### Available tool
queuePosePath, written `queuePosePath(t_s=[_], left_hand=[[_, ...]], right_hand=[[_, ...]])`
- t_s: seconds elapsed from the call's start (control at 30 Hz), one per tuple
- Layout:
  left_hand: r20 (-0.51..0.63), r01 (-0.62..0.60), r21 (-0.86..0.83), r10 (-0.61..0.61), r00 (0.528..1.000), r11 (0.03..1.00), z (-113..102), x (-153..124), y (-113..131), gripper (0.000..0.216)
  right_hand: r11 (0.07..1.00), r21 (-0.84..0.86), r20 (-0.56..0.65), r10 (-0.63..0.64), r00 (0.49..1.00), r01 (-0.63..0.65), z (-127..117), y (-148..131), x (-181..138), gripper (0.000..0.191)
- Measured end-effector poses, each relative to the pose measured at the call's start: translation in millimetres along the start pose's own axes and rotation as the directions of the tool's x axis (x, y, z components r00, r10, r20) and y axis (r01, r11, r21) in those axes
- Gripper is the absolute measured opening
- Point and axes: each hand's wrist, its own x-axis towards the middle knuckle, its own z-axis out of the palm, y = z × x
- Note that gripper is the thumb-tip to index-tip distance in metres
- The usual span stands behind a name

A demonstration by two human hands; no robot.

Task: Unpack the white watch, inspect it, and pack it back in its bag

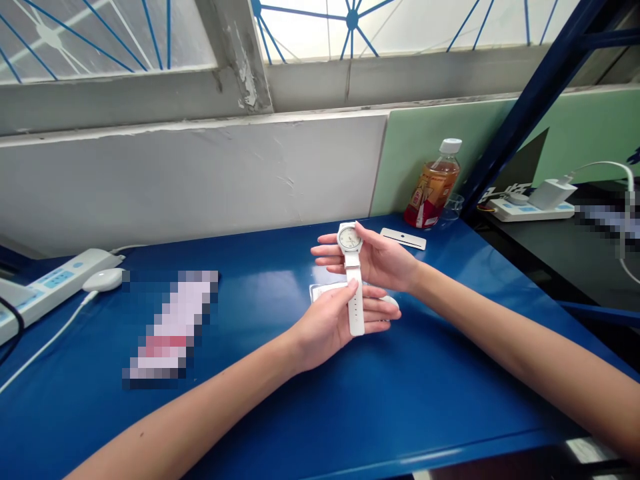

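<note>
A white wristwatch (355,293) with a round pale dial is stretched out between my hands above the blue table. My right hand (384,257) holds it at the case, thumb at the dial's edge and fingers extended behind. Lower down, my left hand (327,325) pinches the strap with its holes, the thumb lying on top and the fingers straight underneath. The strap's free end hangs over the left palm. A white item with a clear edge (317,291) lies behind the hands, mostly hidden by them.
A flat white piece with a slot (403,239) lies behind my right hand. Against the wall stands a drink bottle (433,187). On the left are a blurred-out flat object (173,330), a white charger (103,280) and a power strip (60,287). A blue metal post (525,100) rises at right.
</note>
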Motion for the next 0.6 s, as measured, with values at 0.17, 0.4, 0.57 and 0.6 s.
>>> queuePosePath(t_s=[0.17, 0.4, 0.57, 0.6], left_hand=[[0.018, 0.013, -0.016, -0.013, 1.000, 1.000, -1.3, 1.1, -1.8, 0.037], [0.015, 0.025, -0.007, -0.025, 1.000, 1.000, 0.9, 2.2, 2.3, 0.038], [-0.019, 0.038, -0.005, -0.038, 0.999, 0.999, 3.2, 2.1, 4.3, 0.040], [-0.021, 0.039, -0.004, -0.039, 0.999, 0.999, 3.3, 2.2, 4.3, 0.039]], right_hand=[[0.999, 0.000, -0.007, 0.034, 0.999, -0.034, 4.7, -2.2, -0.7, 0.061], [1.000, 0.017, 0.021, 0.013, 1.000, -0.014, 5.7, -3.0, -1.9, 0.064], [1.000, 0.005, 0.039, -0.006, 0.999, 0.006, 6.0, -2.5, -2.9, 0.065], [1.000, 0.005, 0.038, -0.005, 0.999, 0.004, 6.1, -2.4, -3.0, 0.065]])
